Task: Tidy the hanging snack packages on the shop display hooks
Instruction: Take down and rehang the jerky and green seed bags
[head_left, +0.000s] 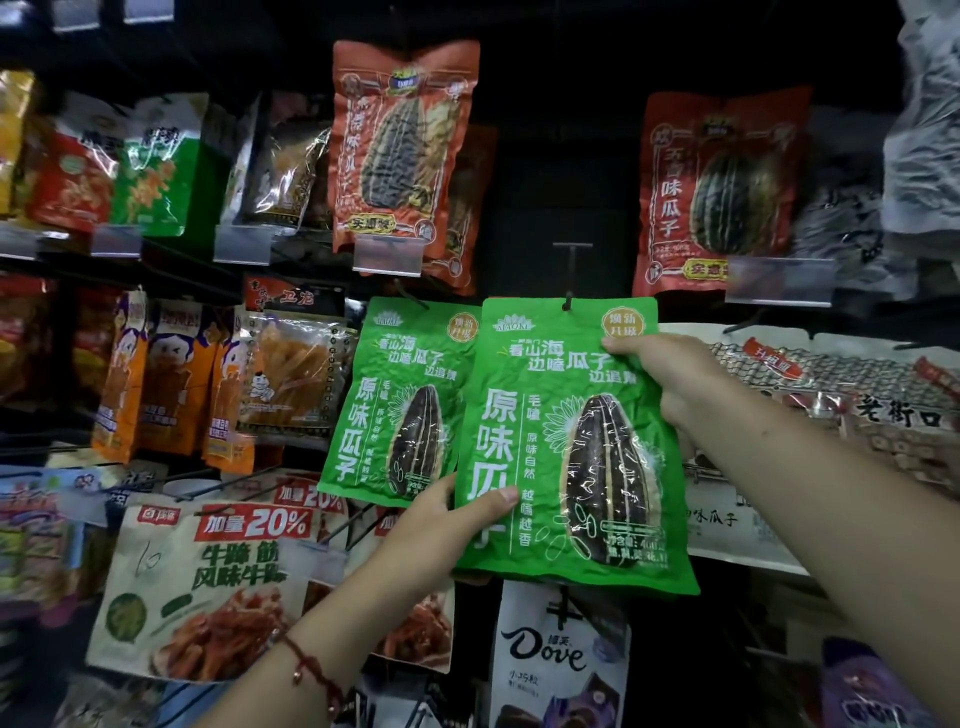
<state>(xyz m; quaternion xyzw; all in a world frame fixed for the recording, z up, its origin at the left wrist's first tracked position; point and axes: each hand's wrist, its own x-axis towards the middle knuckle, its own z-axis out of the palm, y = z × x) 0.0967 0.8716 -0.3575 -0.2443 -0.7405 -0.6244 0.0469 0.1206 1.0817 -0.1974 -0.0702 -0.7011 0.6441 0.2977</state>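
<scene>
Front packet: large green crinkled foil sunflower-seed packet (566, 441), white characters and a dark striped seed printed on it, held up with its top hole at the black metal display hook (570, 280); hook tip poked through the hole at the top edge.
Left hand: left hand (441, 525) gripped the packet's lower left edge, thumb across the front, other fingers hidden behind the foil.
Right hand: right hand (670, 379) gripped the upper right edge, thumb tip on the front near the round gold badge, fingers curled behind.
Wrist: red cord bracelet (311, 670) on the left wrist.
Second packet: matching green foil seed packet (395, 395) hung just left of the held one, partly overlapped by it, tilted slightly.
Above: orange-red foil seed packet (400, 145) on the upper row, more behind it; red foil seed packet (717, 187) to the upper right, well apart from the first.
Price tags: clear plastic tag holders (387, 257) at the hook ends, too blurred to read.
Below left: beige snack bag with red "20%" banner (208, 587) hung under the left forearm's line.
Below centre: white Dove chocolate bag (556, 660) directly under the held packet.
Left side: orange cartoon-print packets (166, 379) and clear bag of yellow strips (296, 374), hanging close together.
</scene>
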